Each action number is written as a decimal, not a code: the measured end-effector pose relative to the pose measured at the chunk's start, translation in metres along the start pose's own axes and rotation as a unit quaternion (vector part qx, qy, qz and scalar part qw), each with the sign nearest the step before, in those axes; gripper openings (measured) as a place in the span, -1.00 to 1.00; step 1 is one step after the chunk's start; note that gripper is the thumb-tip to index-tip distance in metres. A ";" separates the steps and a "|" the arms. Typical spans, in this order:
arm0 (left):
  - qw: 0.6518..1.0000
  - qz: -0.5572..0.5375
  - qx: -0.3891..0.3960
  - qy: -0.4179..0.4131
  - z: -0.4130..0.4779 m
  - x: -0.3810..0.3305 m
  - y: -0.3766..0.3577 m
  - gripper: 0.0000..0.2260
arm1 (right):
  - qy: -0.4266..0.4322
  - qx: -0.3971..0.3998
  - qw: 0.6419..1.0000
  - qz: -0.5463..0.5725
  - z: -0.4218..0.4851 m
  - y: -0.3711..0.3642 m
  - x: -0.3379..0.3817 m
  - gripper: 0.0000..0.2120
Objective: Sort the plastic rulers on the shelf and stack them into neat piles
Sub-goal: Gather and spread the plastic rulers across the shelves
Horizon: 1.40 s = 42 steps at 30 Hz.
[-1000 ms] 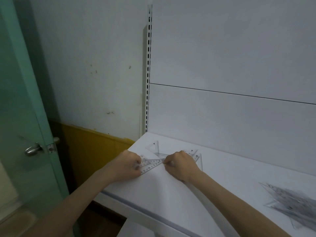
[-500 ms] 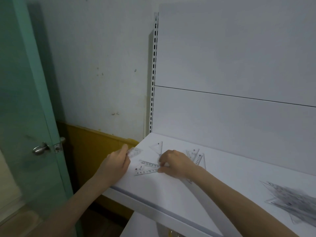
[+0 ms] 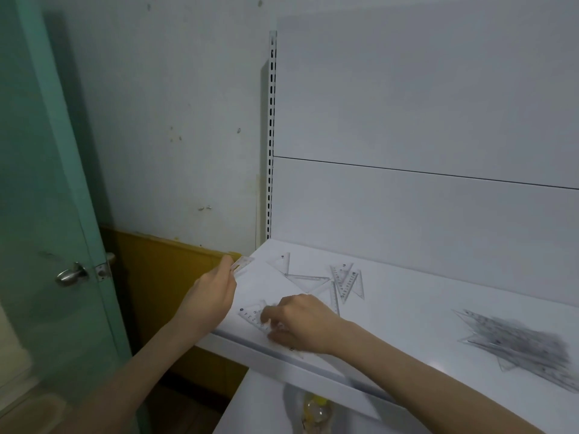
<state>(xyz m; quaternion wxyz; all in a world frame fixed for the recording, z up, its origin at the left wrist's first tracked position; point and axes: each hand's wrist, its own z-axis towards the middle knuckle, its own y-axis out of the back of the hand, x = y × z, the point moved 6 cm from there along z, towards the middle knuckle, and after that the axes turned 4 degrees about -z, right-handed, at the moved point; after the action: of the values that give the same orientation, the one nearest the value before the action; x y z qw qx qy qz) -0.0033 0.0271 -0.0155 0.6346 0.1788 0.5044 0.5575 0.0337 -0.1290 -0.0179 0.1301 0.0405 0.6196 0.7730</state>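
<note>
Plastic rulers [image 3: 346, 281], clear and mostly triangular, lie loose on the left part of the white shelf [image 3: 407, 314], several overlapping one another toward the back.

Your left hand [image 3: 216, 292] is at the shelf's left edge. Its thumb and fingers pinch one end of a small clear ruler [image 3: 242, 264], and the ruler's free end points in over the shelf's back-left corner.

Your right hand [image 3: 302, 321] is near the front edge, fingers curled down onto a triangular set square [image 3: 250, 314] (its printed scale shows just left of your knuckles). That hand is blurred, so I cannot tell whether it grips the set square or only presses on it. The set square lies close to the front lip, apart from the loose rulers behind it. Your two hands are near each other but not touching.

Well to the right on the same shelf sits a pile [image 3: 520, 343] of clear rulers, fanned out unevenly with corners sticking past one another.

A slotted upright [image 3: 271, 136] rises from the shelf's back-left corner against the wall. Further left stands a green door [image 3: 47, 183] with a metal handle [image 3: 70, 274].
</note>
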 end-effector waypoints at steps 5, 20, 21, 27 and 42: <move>1.000 0.001 0.009 -0.004 -0.009 -0.009 -0.001 -0.95 | -0.081 0.036 0.996 -0.010 -0.002 -0.005 0.001 -0.76; 1.000 0.007 0.020 0.009 -0.023 -0.009 0.005 -0.92 | -0.068 0.044 0.977 -0.198 -0.007 -0.001 0.007 -0.64; 1.000 0.004 0.015 0.000 -0.024 -0.012 0.006 -0.92 | -0.086 0.039 0.980 -0.173 -0.008 -0.005 0.002 -0.69; 0.999 -0.039 0.010 0.000 -0.020 -0.028 0.009 -0.87 | -0.284 -0.143 0.944 0.087 -0.043 0.032 -0.050 -0.78; 0.951 -0.221 0.109 -0.187 0.013 -0.234 -0.100 -0.56 | -0.438 -0.243 0.678 0.538 -0.267 0.090 -0.129 -0.84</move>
<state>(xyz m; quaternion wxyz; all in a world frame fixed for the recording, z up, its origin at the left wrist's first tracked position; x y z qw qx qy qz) 0.0913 -0.2076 0.0144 0.8017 0.2319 0.4612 0.3014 0.0850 -0.4319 0.0209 -0.0466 0.6676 0.1539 0.7270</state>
